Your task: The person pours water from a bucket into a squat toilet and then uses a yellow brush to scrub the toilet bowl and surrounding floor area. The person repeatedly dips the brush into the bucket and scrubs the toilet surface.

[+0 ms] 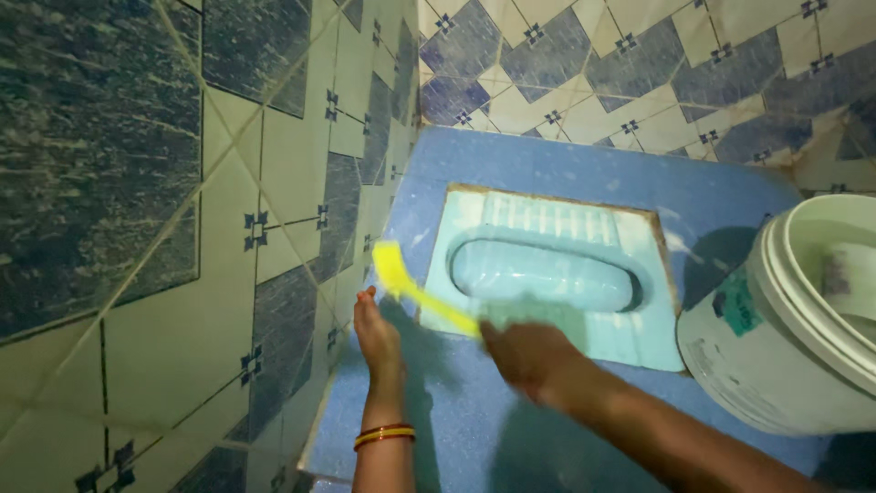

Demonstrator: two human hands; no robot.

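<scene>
Our right hand (pixel 529 356) is smeared by motion, so we cannot tell how its fingers sit on the yellow brush (pixel 415 292), whose head is blurred too. The white bucket (pixel 776 365) is cut off by the right edge, and its contents are unclear. Both our forearms run out of the bottom edge.

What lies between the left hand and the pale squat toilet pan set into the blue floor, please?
In the head view, the yellow brush held by the right hand crosses that stretch, above bare blue floor, between the left hand and the squat toilet pan.
</scene>
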